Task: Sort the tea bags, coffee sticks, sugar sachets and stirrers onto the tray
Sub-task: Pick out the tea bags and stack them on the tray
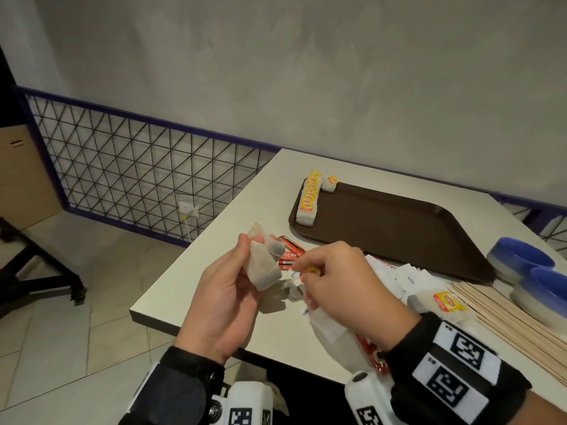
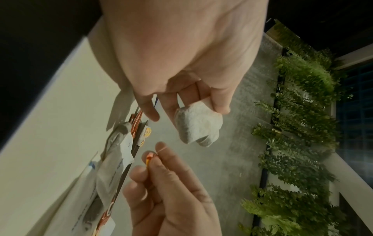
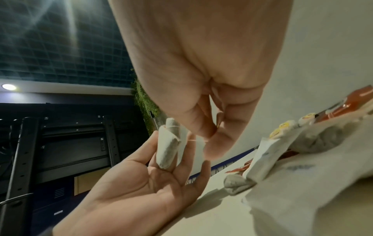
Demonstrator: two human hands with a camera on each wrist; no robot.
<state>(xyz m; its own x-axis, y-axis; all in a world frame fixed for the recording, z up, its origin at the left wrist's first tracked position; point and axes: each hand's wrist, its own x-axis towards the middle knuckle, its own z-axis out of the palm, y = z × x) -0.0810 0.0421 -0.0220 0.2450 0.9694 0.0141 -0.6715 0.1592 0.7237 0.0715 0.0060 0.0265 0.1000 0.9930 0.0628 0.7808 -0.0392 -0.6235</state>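
With the left hand [image 1: 225, 297] gripping two soft white paper tea bags [image 1: 264, 266] and the right hand [image 1: 343, 280] pinching the small yellow paper tag [image 1: 313, 270] at 3 o'clock of them, the thin string [image 3: 196, 140] may tear if pulled.

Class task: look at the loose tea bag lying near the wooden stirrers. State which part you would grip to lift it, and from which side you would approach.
Probably pinch the tea bag across its pouch, not the yellow tag lying on top, coming from above. It lies flat, the stirrers close on its right and sachets crowd its left, so only the top is free.
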